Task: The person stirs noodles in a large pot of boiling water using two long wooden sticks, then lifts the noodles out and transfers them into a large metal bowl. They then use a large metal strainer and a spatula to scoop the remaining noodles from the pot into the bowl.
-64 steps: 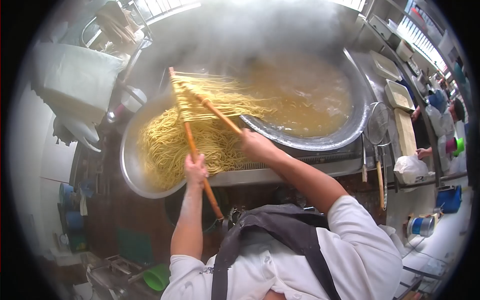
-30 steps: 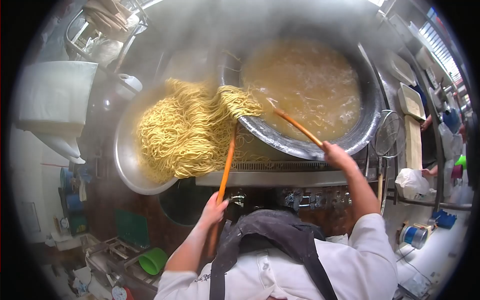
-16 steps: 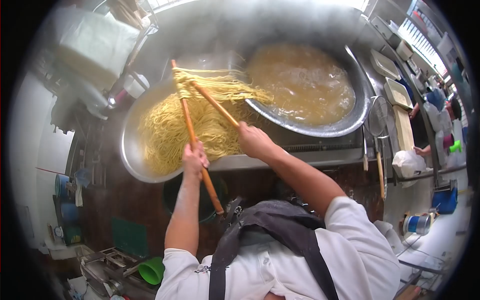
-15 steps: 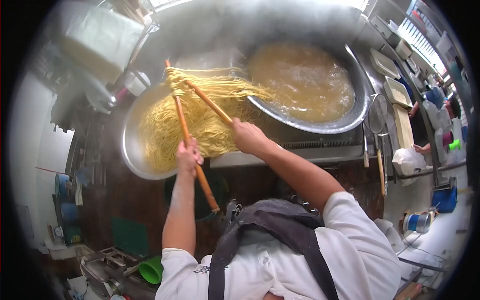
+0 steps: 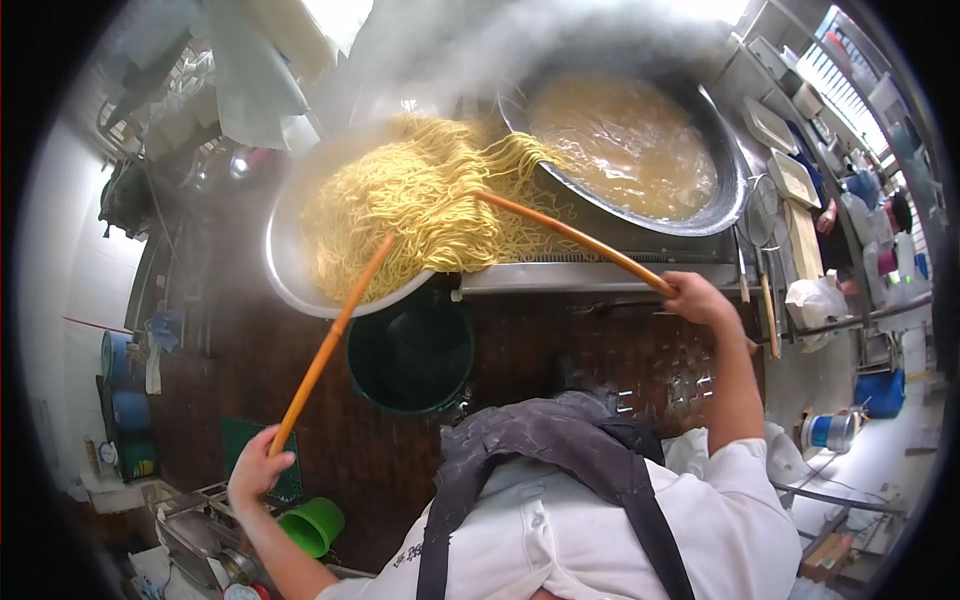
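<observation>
My left hand (image 5: 260,466) is closed round the lower end of a long wooden stick (image 5: 335,335), whose far tip touches the noodles. My right hand (image 5: 697,300) grips the near end of a second wooden stick (image 5: 580,237); its tip is in the noodle heap. A large pile of yellow noodles (image 5: 400,190) fills a wide metal bowl (image 5: 287,262) and spills over its right side. Some strands hang across the rim of a big metal wok (image 5: 738,195) holding cloudy, bubbling brownish liquid (image 5: 630,145).
Steam drifts over the far side. A dark green bin (image 5: 410,355) stands below the bowl. On the right are a wire strainer (image 5: 763,215), trays (image 5: 793,178) and a white plastic bag (image 5: 818,303). Another person's hand (image 5: 827,217) shows there. A green bucket (image 5: 313,527) is at lower left.
Both hands have moved apart and back towards my body, each with its stick. The noodles that were draped over the sticks now lie on the heap, and the dark green bin shows more fully.
</observation>
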A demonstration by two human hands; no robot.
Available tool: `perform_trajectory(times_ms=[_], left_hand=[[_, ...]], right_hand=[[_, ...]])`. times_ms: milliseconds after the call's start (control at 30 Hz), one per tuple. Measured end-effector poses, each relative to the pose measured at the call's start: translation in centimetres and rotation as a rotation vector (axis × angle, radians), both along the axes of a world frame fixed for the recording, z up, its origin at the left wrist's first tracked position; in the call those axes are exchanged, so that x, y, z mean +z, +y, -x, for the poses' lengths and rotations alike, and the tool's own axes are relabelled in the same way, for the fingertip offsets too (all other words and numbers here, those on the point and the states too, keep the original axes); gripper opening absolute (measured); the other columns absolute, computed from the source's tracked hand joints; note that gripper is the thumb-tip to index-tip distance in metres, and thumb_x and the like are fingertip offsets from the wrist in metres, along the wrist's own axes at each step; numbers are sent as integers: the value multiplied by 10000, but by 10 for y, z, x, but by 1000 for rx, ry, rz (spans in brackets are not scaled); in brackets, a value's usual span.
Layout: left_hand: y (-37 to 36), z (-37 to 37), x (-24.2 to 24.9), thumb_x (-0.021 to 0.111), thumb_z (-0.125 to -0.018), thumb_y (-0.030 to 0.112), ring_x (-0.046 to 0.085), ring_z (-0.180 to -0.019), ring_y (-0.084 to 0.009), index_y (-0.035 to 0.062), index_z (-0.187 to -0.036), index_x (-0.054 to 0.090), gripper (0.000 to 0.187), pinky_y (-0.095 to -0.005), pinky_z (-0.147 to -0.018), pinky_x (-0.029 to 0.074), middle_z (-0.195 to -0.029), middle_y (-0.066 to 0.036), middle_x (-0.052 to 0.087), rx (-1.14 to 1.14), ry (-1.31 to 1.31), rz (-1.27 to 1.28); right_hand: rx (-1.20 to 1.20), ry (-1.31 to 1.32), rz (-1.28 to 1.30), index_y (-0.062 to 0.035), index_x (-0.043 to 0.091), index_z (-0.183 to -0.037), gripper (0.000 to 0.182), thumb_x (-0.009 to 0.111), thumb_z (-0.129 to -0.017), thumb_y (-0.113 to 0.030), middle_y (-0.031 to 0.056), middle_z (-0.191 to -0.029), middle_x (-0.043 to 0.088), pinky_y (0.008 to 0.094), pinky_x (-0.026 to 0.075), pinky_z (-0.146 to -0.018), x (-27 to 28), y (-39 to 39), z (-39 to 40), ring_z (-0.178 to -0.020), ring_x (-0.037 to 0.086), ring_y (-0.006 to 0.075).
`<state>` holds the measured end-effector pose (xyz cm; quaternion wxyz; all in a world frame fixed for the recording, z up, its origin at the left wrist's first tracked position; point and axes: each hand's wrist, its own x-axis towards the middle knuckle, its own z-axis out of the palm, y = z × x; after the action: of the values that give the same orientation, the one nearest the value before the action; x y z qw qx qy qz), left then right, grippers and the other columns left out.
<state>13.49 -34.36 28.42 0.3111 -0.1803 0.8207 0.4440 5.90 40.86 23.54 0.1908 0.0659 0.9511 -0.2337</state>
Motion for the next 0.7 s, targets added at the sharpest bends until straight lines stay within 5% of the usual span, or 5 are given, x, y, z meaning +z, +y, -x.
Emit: perform_trajectory(times_ms=[67,100,233,433,700], left_hand=[[-1,-15,34,726,-798,24,398,-477,-42,50,-1336,520,577,-243,-400,291,-758,26,531,-9,-168,43],[2,-18,43,757,-788,52,514,-564,-99,54,-1316,545,569,-281,-483,411,-803,-19,592,22,-247,73],[22,-8,12,784,-795,147,647,-954,-277,54,-1261,596,511,-376,-872,494,-1013,-145,687,-401,-90,316],[110,8,-116,741,-843,200,632,-1091,-401,56,-1316,551,530,-449,-909,509,-1139,-235,667,-334,322,246],[270,132,-243,676,-857,212,634,-1061,-424,17,-1286,553,487,-459,-907,508,-1097,-266,664,-164,587,-24]], right_hand=[[-126,-100,-2,-40,634,-1073,328,686,-749,-43,127,-784,632,357,495,-753,25,15,-27,-746,602,225],[-144,-136,-54,-39,636,-1075,332,680,-746,-39,131,-803,644,361,499,-758,31,19,-35,-758,612,228],[-166,-237,-182,-54,645,-1091,334,673,-759,-56,154,-877,684,387,515,-772,16,14,-55,-815,657,273],[2,-235,-118,-61,504,-1095,293,655,-874,-180,243,-990,667,500,504,-802,-85,-32,-70,-954,630,446],[-97,-139,37,-21,515,-1094,310,628,-884,-220,275,-1024,662,507,504,-832,-123,-109,-54,-1012,633,438]])
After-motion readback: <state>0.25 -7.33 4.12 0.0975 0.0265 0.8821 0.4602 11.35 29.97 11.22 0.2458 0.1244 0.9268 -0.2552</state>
